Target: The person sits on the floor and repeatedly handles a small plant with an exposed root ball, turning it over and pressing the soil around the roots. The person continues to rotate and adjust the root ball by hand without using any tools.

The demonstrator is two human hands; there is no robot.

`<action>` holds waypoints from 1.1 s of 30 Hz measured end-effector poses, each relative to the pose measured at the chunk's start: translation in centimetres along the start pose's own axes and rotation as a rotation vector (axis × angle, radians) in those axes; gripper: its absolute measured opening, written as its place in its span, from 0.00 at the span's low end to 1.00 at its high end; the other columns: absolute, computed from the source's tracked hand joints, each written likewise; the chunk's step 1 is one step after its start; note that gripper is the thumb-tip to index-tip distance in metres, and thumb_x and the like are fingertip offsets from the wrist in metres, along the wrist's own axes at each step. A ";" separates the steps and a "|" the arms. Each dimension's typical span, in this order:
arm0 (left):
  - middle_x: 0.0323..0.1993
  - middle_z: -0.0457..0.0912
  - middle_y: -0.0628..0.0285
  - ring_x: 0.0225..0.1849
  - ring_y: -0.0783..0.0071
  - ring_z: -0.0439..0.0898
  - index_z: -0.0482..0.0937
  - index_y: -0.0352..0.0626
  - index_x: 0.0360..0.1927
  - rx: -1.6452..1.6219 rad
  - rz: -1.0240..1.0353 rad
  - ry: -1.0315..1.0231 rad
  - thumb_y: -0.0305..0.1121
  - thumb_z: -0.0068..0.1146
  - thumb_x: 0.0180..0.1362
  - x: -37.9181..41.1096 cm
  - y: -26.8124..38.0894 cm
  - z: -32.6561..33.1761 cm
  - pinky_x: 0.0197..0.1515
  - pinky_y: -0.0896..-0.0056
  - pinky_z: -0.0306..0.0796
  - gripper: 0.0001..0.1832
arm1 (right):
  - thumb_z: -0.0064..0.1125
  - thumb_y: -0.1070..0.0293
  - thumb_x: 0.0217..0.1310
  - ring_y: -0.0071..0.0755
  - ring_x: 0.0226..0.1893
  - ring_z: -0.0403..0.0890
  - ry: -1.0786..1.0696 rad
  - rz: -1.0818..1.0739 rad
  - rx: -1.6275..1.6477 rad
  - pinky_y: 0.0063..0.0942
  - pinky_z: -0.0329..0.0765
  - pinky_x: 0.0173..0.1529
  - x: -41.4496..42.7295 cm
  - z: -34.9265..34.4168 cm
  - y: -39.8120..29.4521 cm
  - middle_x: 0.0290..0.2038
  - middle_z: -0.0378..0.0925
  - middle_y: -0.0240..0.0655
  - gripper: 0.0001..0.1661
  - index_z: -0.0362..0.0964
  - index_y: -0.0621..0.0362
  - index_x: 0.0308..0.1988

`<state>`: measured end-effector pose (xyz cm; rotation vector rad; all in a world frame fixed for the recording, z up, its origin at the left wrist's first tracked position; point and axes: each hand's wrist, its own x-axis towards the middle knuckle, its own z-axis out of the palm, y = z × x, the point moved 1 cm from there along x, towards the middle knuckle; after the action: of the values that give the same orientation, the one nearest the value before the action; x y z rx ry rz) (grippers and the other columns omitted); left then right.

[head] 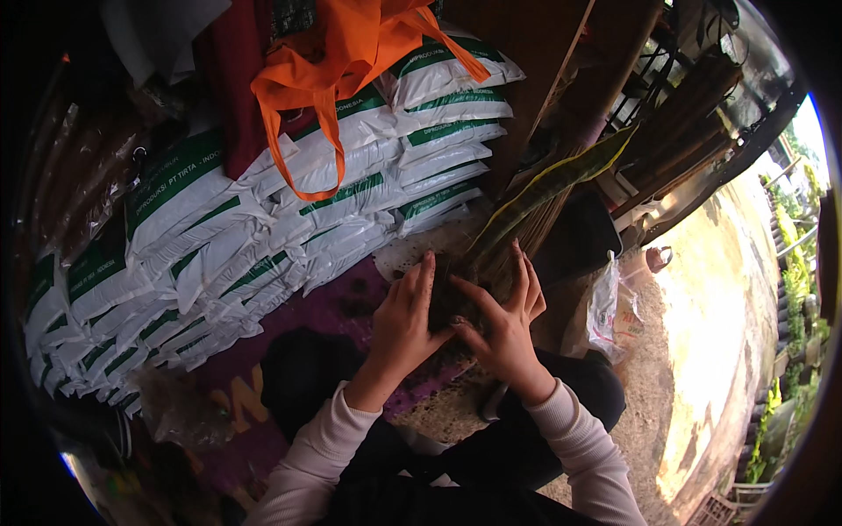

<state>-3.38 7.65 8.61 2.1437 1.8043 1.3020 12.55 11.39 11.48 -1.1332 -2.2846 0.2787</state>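
Observation:
A snake plant leaf (559, 174), dark green with yellow margins, leans up to the right from a shadowed dark mass of soil (454, 299). My left hand (406, 315) lies along the left side of this mass, fingers straight and thumb held apart. From the right, my right hand (506, 319) reaches over it with spread fingers, its thumb and index fingertips at the soil. Dark smudges mark the fingertips. Whether a pot or bag surrounds the soil is too dark to tell.
White and green printed sacks (263, 230) are stacked at the left, with an orange cloth bag (335, 56) on top. Under my crossed legs lies a soil-strewn purple sheet (352, 309). A plastic bag (605, 312) and a black container (579, 233) stand at the right.

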 end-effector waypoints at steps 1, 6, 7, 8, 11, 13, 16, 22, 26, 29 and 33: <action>0.56 0.68 0.47 0.50 0.47 0.74 0.49 0.40 0.71 0.003 0.003 -0.019 0.39 0.72 0.38 -0.1 -0.1 0.1 0.49 0.57 0.73 0.58 | 0.66 0.50 0.47 0.64 0.68 0.44 -0.016 0.014 -0.006 0.56 0.45 0.64 -0.1 0.0 -0.1 0.69 0.39 0.57 0.28 0.75 0.31 0.52; 0.54 0.69 0.49 0.49 0.49 0.75 0.50 0.42 0.71 -0.019 -0.002 -0.063 0.39 0.72 0.38 -0.1 -0.2 0.4 0.48 0.58 0.73 0.57 | 0.66 0.51 0.48 0.65 0.68 0.43 -0.053 0.086 0.088 0.56 0.46 0.64 -0.2 0.0 0.1 0.70 0.35 0.58 0.29 0.74 0.31 0.53; 0.54 0.69 0.49 0.49 0.49 0.75 0.51 0.42 0.71 -0.012 0.007 -0.047 0.39 0.72 0.37 -0.2 -0.2 0.5 0.48 0.58 0.74 0.56 | 0.66 0.52 0.48 0.65 0.68 0.43 -0.060 0.080 0.076 0.56 0.46 0.64 -0.2 0.0 0.1 0.70 0.35 0.58 0.29 0.74 0.32 0.53; 0.54 0.69 0.49 0.48 0.49 0.75 0.51 0.42 0.71 -0.006 0.016 -0.032 0.38 0.72 0.37 -0.2 -0.4 0.6 0.48 0.58 0.74 0.56 | 0.66 0.52 0.48 0.65 0.68 0.42 -0.069 0.063 0.086 0.56 0.46 0.64 -0.2 0.1 -0.1 0.70 0.34 0.58 0.29 0.74 0.32 0.53; 0.54 0.69 0.50 0.48 0.49 0.75 0.52 0.43 0.70 -0.005 0.003 -0.070 0.37 0.73 0.38 -0.3 -0.2 0.6 0.48 0.58 0.74 0.55 | 0.66 0.51 0.48 0.65 0.68 0.42 -0.115 0.053 0.129 0.56 0.47 0.64 -0.6 0.4 0.1 0.70 0.34 0.58 0.30 0.73 0.32 0.54; 0.55 0.69 0.50 0.48 0.49 0.75 0.53 0.43 0.70 -0.008 -0.006 -0.097 0.37 0.73 0.38 -0.2 -0.2 0.7 0.47 0.58 0.74 0.55 | 0.65 0.51 0.49 0.65 0.68 0.41 -0.162 0.084 0.183 0.57 0.47 0.64 -0.3 0.2 0.7 0.70 0.34 0.59 0.30 0.72 0.32 0.55; 0.55 0.68 0.49 0.48 0.49 0.75 0.53 0.43 0.70 -0.005 0.010 -0.093 0.37 0.72 0.39 -0.1 0.0 1.0 0.47 0.58 0.74 0.54 | 0.64 0.49 0.51 0.65 0.68 0.41 -0.088 0.191 0.146 0.57 0.48 0.63 -0.1 -0.4 1.1 0.70 0.34 0.58 0.30 0.70 0.32 0.56; 0.55 0.68 0.48 0.50 0.48 0.74 0.50 0.43 0.71 0.012 0.026 -0.103 0.37 0.72 0.40 -0.4 -0.2 1.2 0.49 0.58 0.74 0.55 | 0.64 0.48 0.52 0.63 0.68 0.42 -0.182 0.215 0.342 0.56 0.47 0.64 -0.7 0.2 2.3 0.70 0.34 0.56 0.31 0.70 0.33 0.57; 0.58 0.68 0.46 0.56 0.48 0.72 0.49 0.40 0.71 -0.135 -0.027 -0.089 0.38 0.70 0.45 -0.1 0.0 0.8 0.55 0.58 0.71 0.53 | 0.63 0.47 0.52 0.62 0.68 0.43 -0.074 0.103 0.100 0.55 0.46 0.64 -0.6 -1.0 1.7 0.70 0.34 0.56 0.30 0.71 0.33 0.56; 0.60 0.67 0.46 0.60 0.52 0.70 0.51 0.38 0.70 -0.315 -0.091 -0.052 0.35 0.69 0.48 -0.1 0.2 0.6 0.60 0.60 0.66 0.49 | 0.61 0.45 0.54 0.61 0.68 0.44 -0.034 0.065 0.201 0.55 0.44 0.64 -0.6 -1.2 1.7 0.70 0.35 0.56 0.28 0.71 0.33 0.56; 0.61 0.68 0.50 0.59 0.56 0.72 0.58 0.39 0.67 -0.524 -0.106 -0.137 0.29 0.66 0.50 0.1 -0.3 0.3 0.59 0.64 0.67 0.41 | 0.57 0.42 0.56 0.60 0.68 0.45 -0.044 -0.029 0.169 0.53 0.41 0.65 -0.5 -1.6 2.4 0.70 0.38 0.54 0.31 0.69 0.35 0.59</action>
<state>-3.47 7.97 8.30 1.7785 1.3157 1.3722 15.27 12.37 11.55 -1.0168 -2.2653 0.4795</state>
